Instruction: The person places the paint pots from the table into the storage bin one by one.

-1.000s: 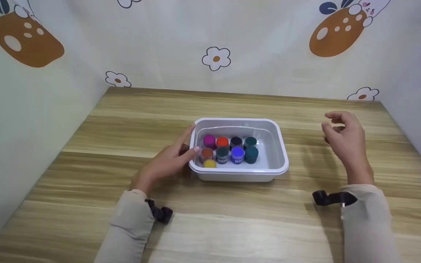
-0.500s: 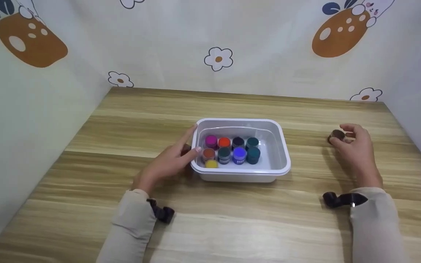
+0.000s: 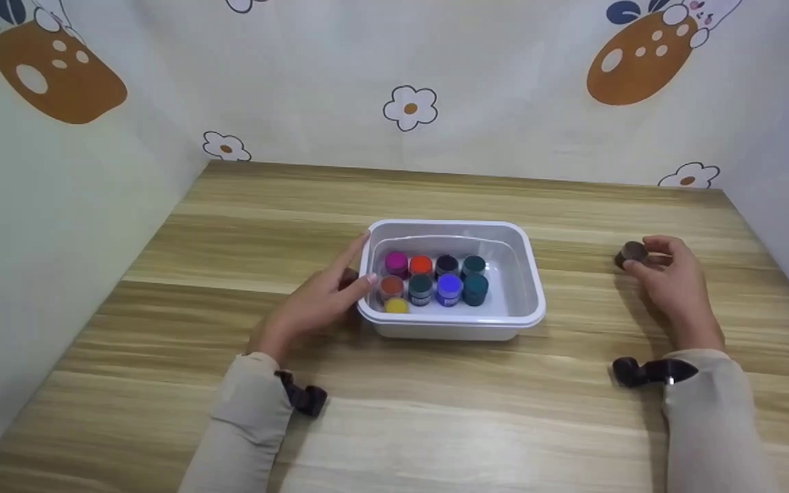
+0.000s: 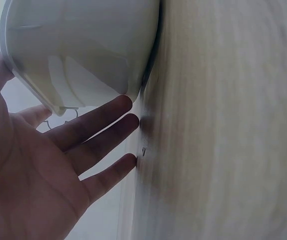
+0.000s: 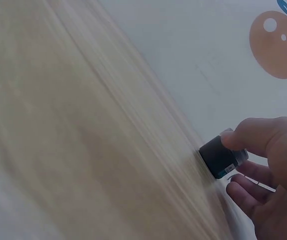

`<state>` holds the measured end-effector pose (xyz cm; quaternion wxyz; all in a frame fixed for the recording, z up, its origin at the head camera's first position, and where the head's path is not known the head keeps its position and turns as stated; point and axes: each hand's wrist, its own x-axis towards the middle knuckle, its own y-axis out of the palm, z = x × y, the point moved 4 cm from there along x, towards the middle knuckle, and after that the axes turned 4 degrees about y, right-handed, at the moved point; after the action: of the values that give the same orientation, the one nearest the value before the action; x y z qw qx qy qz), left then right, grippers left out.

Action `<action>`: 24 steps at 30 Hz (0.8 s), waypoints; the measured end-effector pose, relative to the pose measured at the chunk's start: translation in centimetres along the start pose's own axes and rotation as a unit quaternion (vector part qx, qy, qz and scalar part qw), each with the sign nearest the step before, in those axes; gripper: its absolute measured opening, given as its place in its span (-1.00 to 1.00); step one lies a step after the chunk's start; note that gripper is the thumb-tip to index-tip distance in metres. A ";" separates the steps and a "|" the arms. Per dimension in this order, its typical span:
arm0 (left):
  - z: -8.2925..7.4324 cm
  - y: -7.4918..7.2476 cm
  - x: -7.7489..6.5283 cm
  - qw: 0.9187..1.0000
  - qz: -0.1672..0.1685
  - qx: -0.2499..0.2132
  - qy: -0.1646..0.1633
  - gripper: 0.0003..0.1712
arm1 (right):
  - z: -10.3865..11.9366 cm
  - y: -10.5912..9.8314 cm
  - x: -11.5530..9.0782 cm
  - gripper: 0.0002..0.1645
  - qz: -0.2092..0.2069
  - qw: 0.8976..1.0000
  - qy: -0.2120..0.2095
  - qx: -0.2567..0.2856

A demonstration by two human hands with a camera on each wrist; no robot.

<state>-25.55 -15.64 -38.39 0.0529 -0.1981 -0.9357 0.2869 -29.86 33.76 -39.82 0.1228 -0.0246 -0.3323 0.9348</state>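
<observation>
A white plastic tub (image 3: 521, 274) stands mid-table with several small paint jars in it, among them a magenta jar (image 3: 396, 264), a blue jar (image 3: 448, 289) and a yellow jar (image 3: 396, 306). My left hand (image 3: 312, 305) rests against the tub's left side, thumb on the rim; in the left wrist view its other fingers are stretched out below the tub wall (image 4: 83, 45). Over to the right, a dark paint jar (image 3: 632, 254) sits on the table. Beside it is my right hand (image 3: 675, 281), thumb touching the jar (image 5: 218, 156), the other fingers spread and loosely bent.
The wood-grain table (image 3: 435, 404) is bounded at the back and sides by pale fabric walls (image 3: 312, 82) printed with flowers and oranges. A dark wrist camera (image 3: 641, 372) sticks out from the right sleeve, another (image 3: 305, 399) from the left.
My right hand came down to the table at the right, and the dark jar came into sight there. Since then the hand has shifted slightly right, its fingers looser. The left hand stays put.
</observation>
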 end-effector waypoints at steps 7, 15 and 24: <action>-0.2 0.1 0.1 1.000 0.001 0.000 -0.005 -0.14 | -0.1 0.0 -0.1 -0.26 0.010 1.000 0.016 -0.006; 0.0 0.0 0.1 1.000 0.003 0.005 -0.004 -0.13 | -0.1 0.4 0.0 -0.25 0.014 0.999 0.034 0.002; 0.1 0.0 0.0 1.000 0.001 0.007 0.000 -0.14 | -0.1 0.3 0.1 -0.26 0.011 1.000 0.024 0.001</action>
<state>-25.62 -15.69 -38.42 0.0537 -0.1984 -0.9336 0.2937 -30.05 33.59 -40.07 0.1203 -0.0503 -0.3281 0.9356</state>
